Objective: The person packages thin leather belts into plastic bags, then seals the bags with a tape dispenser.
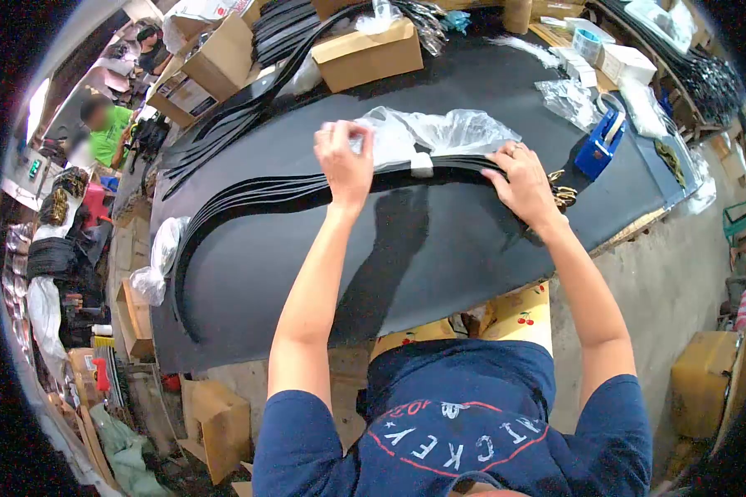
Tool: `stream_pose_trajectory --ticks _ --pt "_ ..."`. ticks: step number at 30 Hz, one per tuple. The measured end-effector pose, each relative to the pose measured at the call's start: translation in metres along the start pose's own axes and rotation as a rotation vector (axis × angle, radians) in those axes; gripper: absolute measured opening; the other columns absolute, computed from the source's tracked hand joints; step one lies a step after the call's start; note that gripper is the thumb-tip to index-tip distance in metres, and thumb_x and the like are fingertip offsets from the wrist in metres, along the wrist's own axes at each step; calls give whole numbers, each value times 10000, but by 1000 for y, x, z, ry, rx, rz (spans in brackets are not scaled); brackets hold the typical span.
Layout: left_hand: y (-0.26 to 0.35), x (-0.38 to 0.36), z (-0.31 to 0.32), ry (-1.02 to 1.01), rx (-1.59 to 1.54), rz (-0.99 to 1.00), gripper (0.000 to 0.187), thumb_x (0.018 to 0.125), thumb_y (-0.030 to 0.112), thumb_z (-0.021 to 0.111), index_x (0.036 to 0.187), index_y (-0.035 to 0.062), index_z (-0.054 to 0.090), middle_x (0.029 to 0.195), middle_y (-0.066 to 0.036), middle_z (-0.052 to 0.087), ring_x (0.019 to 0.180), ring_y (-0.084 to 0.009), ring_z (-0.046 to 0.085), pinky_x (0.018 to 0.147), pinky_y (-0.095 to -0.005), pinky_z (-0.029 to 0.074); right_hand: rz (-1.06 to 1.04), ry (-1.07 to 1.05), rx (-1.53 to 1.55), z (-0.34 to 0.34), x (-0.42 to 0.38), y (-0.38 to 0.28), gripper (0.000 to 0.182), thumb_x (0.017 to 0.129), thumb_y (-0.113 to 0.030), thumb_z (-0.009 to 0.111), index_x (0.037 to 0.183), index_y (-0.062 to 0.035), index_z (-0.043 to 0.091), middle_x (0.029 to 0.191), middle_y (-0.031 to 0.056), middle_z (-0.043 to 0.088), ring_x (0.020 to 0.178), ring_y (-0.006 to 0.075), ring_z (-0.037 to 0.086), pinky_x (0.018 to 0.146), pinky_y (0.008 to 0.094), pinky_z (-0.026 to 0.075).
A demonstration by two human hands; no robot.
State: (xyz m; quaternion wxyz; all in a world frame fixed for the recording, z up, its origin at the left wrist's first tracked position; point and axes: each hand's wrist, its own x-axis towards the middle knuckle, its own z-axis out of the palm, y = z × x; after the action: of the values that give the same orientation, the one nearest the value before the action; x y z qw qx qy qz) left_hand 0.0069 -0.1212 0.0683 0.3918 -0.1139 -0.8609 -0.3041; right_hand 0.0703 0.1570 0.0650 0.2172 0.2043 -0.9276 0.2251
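A bundle of black belts [307, 184] curves across the dark tabletop, with a white band [421, 165] around its middle and gold-coloured buckles [562, 192] at the right end. Just behind it lies a crumpled clear plastic bag [464, 128]. My left hand [345, 159] is above the belts at the bag's left edge, its thumb and fingers curled together in a pinch; the bag's edge seems to be between them. My right hand [522, 180] grips the belts near the buckles, its fingers on the far side and thumb on the near side.
A blue tape dispenser [600, 149] stands to the right, beside loose plastic bags [568, 101]. Behind are a cardboard box [368, 56] and more black belts [224, 128]. Crumpled plastic [164, 253] lies at the left table edge. Another person in green [109, 137] sits at far left.
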Motion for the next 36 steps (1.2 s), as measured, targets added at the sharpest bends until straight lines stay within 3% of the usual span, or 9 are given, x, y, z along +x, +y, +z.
stream_pose_trajectory --ticks 3,6,8,12,18,21,27,29,36 --pt "1 -13 5 -458 -323 13 147 773 163 695 814 63 595 758 -66 585 844 -261 565 791 -368 396 -127 52 202 18 29 -24 116 784 -103 623 859 -17 650 871 167 586 912 342 548 823 398 442" --pt "-4 -26 17 -437 -114 177 242 758 234 720 845 47 593 956 -111 592 949 -303 548 818 -399 396 -163 -40 272 55 66 -33 135 795 -89 618 876 12 656 903 189 621 909 346 582 809 393 454" --pt "-10 -29 18 -529 50 80 322 708 278 757 891 62 604 1083 -143 537 1023 -336 515 836 -445 386 129 -275 260 74 89 -35 237 778 -176 654 883 36 654 960 236 626 913 364 604 790 414 470" --pt "-34 -29 20 -521 -89 190 361 657 257 778 945 100 627 1018 -115 535 1001 -313 507 832 -431 378 258 -332 37 94 107 -24 477 706 -349 735 905 72 638 959 281 627 920 373 622 818 422 486" --pt "-2 -60 13 -147 168 253 349 632 145 770 953 120 633 938 -84 519 930 -285 490 805 -404 396 302 -540 -87 68 128 -43 509 603 -340 762 922 40 651 1009 242 637 963 343 627 837 392 505" --pt "-9 -67 25 -231 -125 184 318 652 140 763 902 86 574 908 -91 514 906 -284 503 794 -394 395 349 -615 -92 64 131 -47 450 601 -300 748 911 19 680 987 202 664 948 313 648 829 378 522" --pt "-4 -48 19 -243 -9 361 337 709 251 738 892 66 524 933 -120 540 899 -320 521 752 -421 411 454 -708 -6 76 141 -41 355 605 -328 749 721 2 686 761 144 686 665 237 664 634 340 542" --pt "-11 -44 22 -358 -40 112 353 682 281 762 846 65 536 922 -109 557 913 -306 549 752 -408 418 486 -708 -28 79 140 -43 365 588 -341 771 719 -11 688 767 131 686 632 199 652 599 322 536" --pt "-16 -35 16 -465 -96 281 318 696 238 745 904 55 588 877 -135 583 874 -334 580 747 -419 475 427 -375 476 78 103 -24 327 589 -279 771 724 9 693 709 156 681 603 189 645 603 315 510"
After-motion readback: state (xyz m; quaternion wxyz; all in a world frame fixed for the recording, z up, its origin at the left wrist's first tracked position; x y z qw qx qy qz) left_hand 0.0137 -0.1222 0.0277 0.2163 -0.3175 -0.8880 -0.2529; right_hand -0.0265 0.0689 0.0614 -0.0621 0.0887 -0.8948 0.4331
